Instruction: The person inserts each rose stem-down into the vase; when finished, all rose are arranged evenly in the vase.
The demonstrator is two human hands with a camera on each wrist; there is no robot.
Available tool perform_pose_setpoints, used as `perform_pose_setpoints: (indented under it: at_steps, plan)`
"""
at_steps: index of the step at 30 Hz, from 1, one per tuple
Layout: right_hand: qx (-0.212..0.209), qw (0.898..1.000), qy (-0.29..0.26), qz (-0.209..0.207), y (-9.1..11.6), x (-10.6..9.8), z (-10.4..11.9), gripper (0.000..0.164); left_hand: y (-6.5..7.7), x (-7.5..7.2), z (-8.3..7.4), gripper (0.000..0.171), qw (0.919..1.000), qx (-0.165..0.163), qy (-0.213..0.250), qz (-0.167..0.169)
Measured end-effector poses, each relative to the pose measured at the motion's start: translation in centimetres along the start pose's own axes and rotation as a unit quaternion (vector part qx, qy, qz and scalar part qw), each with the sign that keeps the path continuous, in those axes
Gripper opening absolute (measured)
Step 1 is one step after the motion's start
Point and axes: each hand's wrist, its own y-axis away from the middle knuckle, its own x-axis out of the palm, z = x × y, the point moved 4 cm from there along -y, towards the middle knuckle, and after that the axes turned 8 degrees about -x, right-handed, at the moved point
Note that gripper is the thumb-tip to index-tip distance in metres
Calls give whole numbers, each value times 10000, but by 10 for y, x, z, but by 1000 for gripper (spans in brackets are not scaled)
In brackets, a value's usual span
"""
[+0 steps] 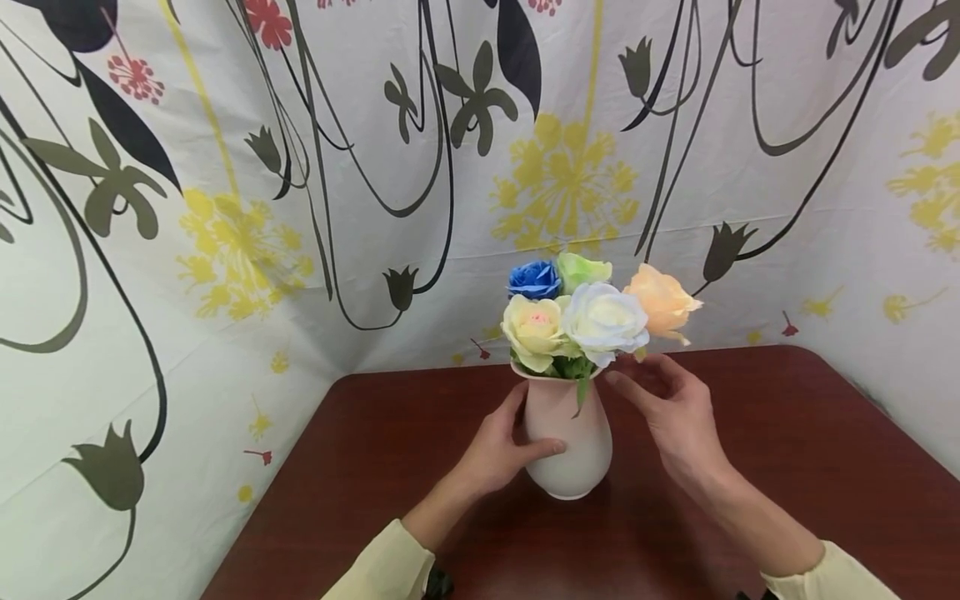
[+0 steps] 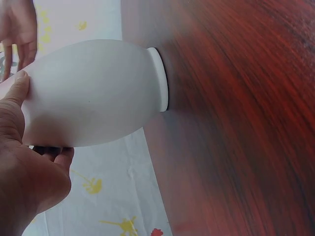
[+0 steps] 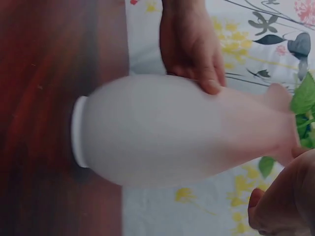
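A pale pinkish-white vase (image 1: 573, 458) stands upright on the table, with artificial roses in its mouth. My left hand (image 1: 491, 454) grips its left side, thumb across the front and fingers behind, as the left wrist view also shows. Close to the rim on the right is my right hand (image 1: 686, 421), its fingers loosely bent below the peach rose (image 1: 660, 302) and its thumb beside the rim; no stem shows between them. Around the peach rose are a white rose (image 1: 606, 323), a cream rose (image 1: 534, 332), a blue rose (image 1: 534, 280) and a green rose (image 1: 581, 271).
Dark red-brown wood makes up the table (image 1: 390, 467). Behind it and to its left hangs a white cloth (image 1: 360, 242) printed with flowers and stems. Green leaves (image 3: 305, 101) show at the vase's mouth.
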Motion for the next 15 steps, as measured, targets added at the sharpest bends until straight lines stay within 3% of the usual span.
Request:
perform_pose_setpoints:
  at_steps: [3, 6, 15]
  plan:
    - [143, 9983, -564, -46, 2, -1, -11, 50, 0, 0, 1, 89, 10000, -18, -25, 3]
    - [25, 9941, -1075, -110, 2, -3, -14, 43, 0, 0, 1, 89, 10000, -17, -35, -20]
    - [-287, 9829, -1806, -204, -7, 1, -3, 25, 0, 0, 1, 90, 10000, 0, -41, -26]
